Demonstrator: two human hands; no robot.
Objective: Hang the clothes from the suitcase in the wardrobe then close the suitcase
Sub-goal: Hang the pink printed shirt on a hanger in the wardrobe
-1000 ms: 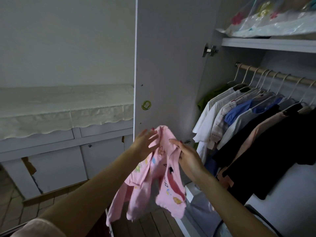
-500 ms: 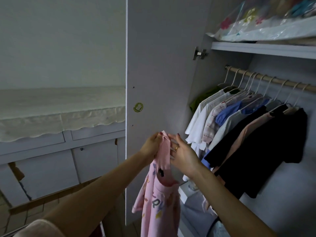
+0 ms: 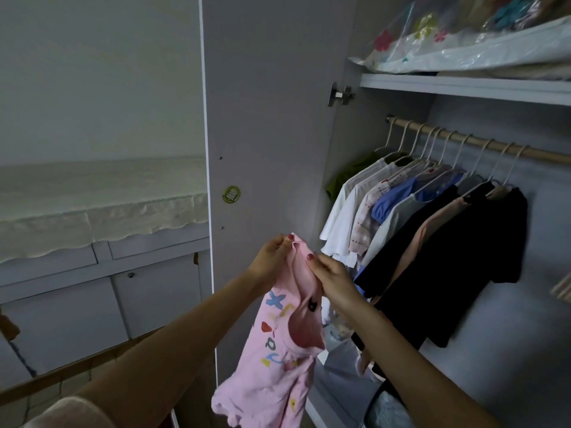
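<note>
Hanging from both hands in front of the open wardrobe door (image 3: 272,118), a small pink shirt (image 3: 278,350) with coloured letters on its front droops down toward the bottom edge of the view; the left hand (image 3: 272,257) pinches the top of the cloth between thumb and curled fingers, its red-painted nails showing; the right hand (image 3: 332,276) grips the same top edge just beside it, fingers curled round the fabric, so the two hands are nearly touching with the pink cloth bunched between them; both forearms reach in from the lower edge, and a pale sleeve (image 3: 68,412) shows at the lower left; the shirt is not on a hanger, and it hangs just left of the wardrobe's opening, level with the lower hems of the clothes inside; within the wardrobe a wooden rail (image 3: 482,142) runs up and to the right, carrying a row of white hangers (image 3: 401,140); on them hang a green top (image 3: 349,177), white shirts (image 3: 343,211), a patterned pale one, a blue one (image 3: 389,202), a peach one and black shirts (image 3: 457,257) nearest the right; above the rail a shelf (image 3: 463,88) bears a clear plastic bag (image 3: 463,47) printed with flowers; a round green sticker (image 3: 231,194) sits on the door; to the left stands a low white cabinet (image 3: 92,288) with a cream cloth (image 3: 92,205) draped over its top; the suitcase is out of view.
</note>
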